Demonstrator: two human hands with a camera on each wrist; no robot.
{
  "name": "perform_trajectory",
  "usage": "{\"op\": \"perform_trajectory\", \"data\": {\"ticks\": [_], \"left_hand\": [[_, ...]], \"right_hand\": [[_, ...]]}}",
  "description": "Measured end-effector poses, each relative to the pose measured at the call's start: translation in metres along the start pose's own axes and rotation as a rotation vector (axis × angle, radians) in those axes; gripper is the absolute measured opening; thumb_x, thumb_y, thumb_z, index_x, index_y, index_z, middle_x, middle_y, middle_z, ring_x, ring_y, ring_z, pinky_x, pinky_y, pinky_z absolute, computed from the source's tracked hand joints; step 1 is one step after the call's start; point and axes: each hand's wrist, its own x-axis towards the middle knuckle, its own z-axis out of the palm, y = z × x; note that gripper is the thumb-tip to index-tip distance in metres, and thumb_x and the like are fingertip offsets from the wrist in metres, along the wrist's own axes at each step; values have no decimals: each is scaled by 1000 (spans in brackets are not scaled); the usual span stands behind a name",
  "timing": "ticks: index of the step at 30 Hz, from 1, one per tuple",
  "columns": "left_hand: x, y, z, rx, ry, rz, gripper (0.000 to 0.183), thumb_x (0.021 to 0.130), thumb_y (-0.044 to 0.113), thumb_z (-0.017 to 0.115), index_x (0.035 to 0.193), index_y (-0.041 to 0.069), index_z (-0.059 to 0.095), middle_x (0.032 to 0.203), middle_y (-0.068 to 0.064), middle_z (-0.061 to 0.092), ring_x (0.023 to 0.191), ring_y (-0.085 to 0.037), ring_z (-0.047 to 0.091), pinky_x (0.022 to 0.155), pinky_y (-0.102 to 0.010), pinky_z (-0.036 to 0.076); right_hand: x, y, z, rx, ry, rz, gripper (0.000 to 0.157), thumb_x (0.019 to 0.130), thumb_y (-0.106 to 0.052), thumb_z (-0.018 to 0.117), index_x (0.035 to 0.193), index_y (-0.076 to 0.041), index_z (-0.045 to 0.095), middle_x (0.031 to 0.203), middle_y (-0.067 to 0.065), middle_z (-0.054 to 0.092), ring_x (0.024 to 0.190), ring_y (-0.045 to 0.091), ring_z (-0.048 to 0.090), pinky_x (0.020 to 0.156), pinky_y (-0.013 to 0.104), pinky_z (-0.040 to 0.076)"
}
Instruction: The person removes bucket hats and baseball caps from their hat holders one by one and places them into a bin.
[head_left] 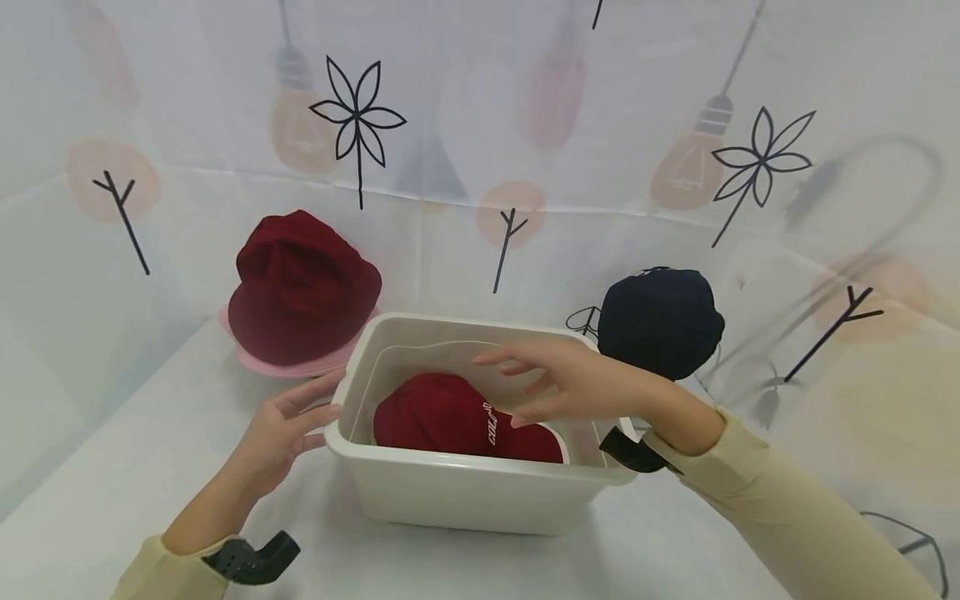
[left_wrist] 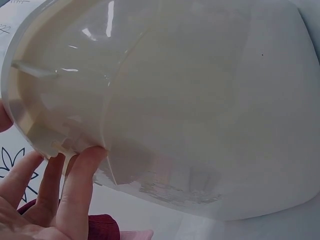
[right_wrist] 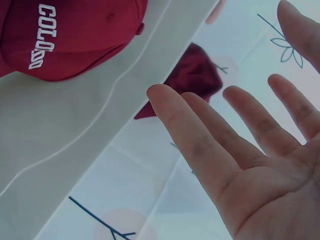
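Note:
A dark red cap (head_left: 438, 412) with white lettering lies inside a white plastic bin (head_left: 480, 492), its brim towards the right. My left hand (head_left: 273, 433) is at the bin's left end, fingers fairly straight. In the left wrist view the fingertips (left_wrist: 92, 155) touch the bin's outer wall just below the rim. Over the bin's opening hovers my right hand (head_left: 577, 379), holding nothing, its fingers spread and slightly bent. The right wrist view shows its palm bare, with the lettered cap (right_wrist: 95, 30) in the bin beyond it.
Behind the bin on the left, another dark red cap (head_left: 300, 287) sits on a pink round object (head_left: 262, 365). A dark navy cap (head_left: 660, 321) stands behind the bin's right end. A white patterned curtain (head_left: 450, 250) hangs behind the white-covered table (head_left: 292, 533).

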Motion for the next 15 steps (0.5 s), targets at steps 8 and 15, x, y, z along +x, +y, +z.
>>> {"op": "perform_trajectory", "data": {"ticks": [8, 15], "left_hand": [[0, 1, 1, 12, 2, -3, 57, 91, 17, 61, 141, 3, 38, 140, -10, 44, 106, -6, 55, 82, -35, 51], [-1, 1, 2, 26, 1, -4, 57, 91, 19, 60, 141, 4, 38, 142, -16, 39, 107, -7, 54, 83, -37, 50]], "right_hand": [[-30, -1, 1, -23, 94, 39, 63, 83, -23, 71, 139, -21, 42, 136, -8, 43, 120, 16, 47, 88, 35, 48], [-56, 2, 4, -79, 282, -17, 62, 79, -16, 75, 135, -20, 47, 133, -4, 49, 113, 15, 54, 79, 29, 52]]}}
